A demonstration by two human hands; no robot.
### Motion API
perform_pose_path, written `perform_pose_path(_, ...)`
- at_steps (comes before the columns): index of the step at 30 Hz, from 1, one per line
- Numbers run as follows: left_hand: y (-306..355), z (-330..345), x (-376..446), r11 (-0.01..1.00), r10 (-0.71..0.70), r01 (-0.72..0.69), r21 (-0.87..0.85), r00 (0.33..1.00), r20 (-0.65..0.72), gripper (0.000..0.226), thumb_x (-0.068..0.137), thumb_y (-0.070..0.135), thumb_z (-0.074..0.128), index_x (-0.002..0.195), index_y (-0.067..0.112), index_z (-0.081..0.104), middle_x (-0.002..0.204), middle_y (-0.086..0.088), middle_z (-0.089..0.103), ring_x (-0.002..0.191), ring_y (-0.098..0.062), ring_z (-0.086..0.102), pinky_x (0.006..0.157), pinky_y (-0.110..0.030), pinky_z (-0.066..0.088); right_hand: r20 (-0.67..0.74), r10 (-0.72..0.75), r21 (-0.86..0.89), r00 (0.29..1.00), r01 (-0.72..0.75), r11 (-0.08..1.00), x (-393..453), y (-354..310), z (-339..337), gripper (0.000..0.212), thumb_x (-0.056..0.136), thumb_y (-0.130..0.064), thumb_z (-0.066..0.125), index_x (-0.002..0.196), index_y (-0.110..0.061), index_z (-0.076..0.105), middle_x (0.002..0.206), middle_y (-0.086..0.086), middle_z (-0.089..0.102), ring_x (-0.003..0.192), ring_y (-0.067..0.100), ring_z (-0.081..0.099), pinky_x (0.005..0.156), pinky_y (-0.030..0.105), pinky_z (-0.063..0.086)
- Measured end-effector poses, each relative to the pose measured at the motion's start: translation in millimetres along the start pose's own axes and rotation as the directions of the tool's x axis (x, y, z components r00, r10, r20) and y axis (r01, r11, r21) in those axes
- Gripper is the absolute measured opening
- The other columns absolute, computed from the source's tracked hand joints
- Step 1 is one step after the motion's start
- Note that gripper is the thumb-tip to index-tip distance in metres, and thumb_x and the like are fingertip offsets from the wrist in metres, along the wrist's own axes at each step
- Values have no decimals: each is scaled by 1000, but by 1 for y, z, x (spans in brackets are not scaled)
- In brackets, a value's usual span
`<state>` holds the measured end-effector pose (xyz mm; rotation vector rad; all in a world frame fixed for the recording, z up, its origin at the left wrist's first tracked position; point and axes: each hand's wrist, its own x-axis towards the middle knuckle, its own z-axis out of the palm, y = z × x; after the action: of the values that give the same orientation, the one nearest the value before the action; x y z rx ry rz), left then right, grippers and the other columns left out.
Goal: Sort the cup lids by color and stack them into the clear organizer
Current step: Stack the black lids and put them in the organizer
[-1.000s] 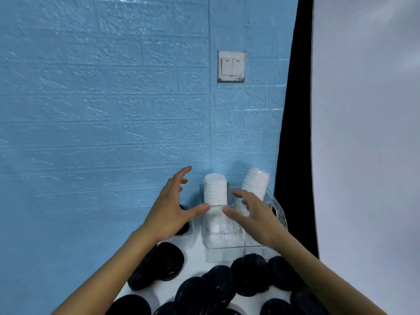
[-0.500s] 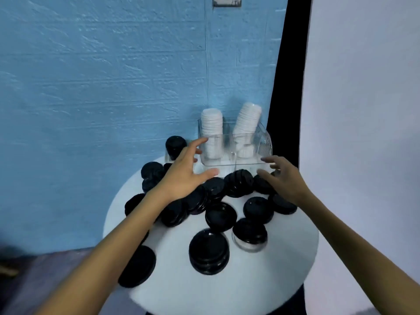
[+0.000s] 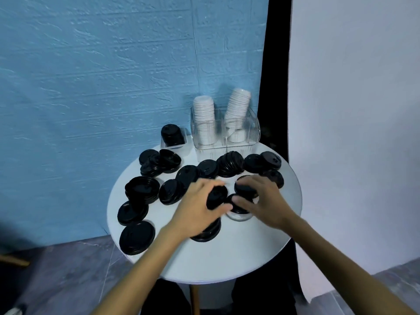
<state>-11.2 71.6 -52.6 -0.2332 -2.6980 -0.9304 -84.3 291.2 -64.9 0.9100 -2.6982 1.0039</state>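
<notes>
Now the left hand (image 3: 200, 210) grips a black lid (image 3: 217, 197), and the right hand (image 3: 263, 201) curls over another lid (image 3: 245, 189). Beyond both, past more black lids (image 3: 229, 164) on the worktop (image 3: 227, 258), the organizer (image 3: 225, 135) holds white lids (image 3: 203, 114).

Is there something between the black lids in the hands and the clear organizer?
Yes. A row of loose black lids lies on the table right before the organizer, and white lid stacks already fill its two visible compartments.
</notes>
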Motion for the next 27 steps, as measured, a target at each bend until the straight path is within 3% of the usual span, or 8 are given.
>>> perform_pose_path(2, 5, 14, -15, 1000, -7, 7, 20, 999, -39, 56, 81, 60, 72, 131, 41, 55, 122, 20, 50, 116, -6, 44, 104, -24, 38, 1, 37, -24, 999, -37, 999, -9, -4, 10, 70, 78, -79, 49, 133, -35, 58, 124, -18, 52, 115, 8, 45, 104, 31, 29)
perform_pose_path(7, 5, 35, -36, 993, 8, 4, 120, 996, -94, 62, 79, 71, 67, 133, 44, 52, 124, 25, 45, 117, 2, 35, 104, -19, 26, -33, 72, -16, 997, -72, 997, -24, -3, 27, 82, 72, -81, 54, 142, -39, 45, 133, -20, 39, 126, 7, 36, 101, 28, 23)
perform_pose_path(13, 4, 37, -31, 966, 39, -12, 257, 994, -100, 59, 77, 68, 68, 130, 44, 53, 129, 28, 48, 125, 2, 36, 105, -15, 13, 25, 146, 120, 989, -148, 982, -21, 0, 24, 90, 72, -78, 62, 147, -32, 44, 135, -17, 45, 126, 9, 48, 109, 34, 43)
perform_pose_path(17, 0, 40, -27, 967, 71, -31, 251, 986, -152, 45, 73, 52, 82, 110, 42, 59, 114, 27, 59, 116, -1, 47, 100, -18, 22, -7, 176, 184, 984, -171, 968, -20, -3, 22, 70, 83, -59, 71, 143, -29, 52, 127, -20, 52, 118, 4, 54, 105, 31, 47)
perform_pose_path(21, -8, 44, -22, 947, 191, -148, 285, 973, -130, 19, 77, 45, 82, 91, 39, 70, 101, 25, 65, 115, -6, 49, 103, -14, 18, -9, 199, 266, 980, -190, 945, -21, 3, 23, 63, 81, -60, 68, 136, -32, 58, 125, -21, 54, 116, 2, 56, 101, 31, 50)
perform_pose_path(24, -13, 42, -22, 955, 222, -187, 231, 966, -136, 10, 86, 42, 75, 92, 36, 70, 97, 23, 68, 115, -4, 49, 103, -13, 21, -36, 196, 274, 980, -179, 945, -21, 11, 26, 47, 89, -46, 70, 132, -33, 59, 126, -18, 53, 120, 5, 53, 106, 35, 47)
perform_pose_path(27, -14, 27, -24, 985, 164, -154, 80, 977, -136, 8, 95, 32, 68, 102, 32, 67, 102, 22, 67, 108, 2, 53, 95, -19, 38, -28, 205, 312, 978, -186, 932, -21, 15, 24, 39, 96, -45, 61, 133, -35, 59, 129, -19, 53, 127, 7, 49, 113, 41, 39)
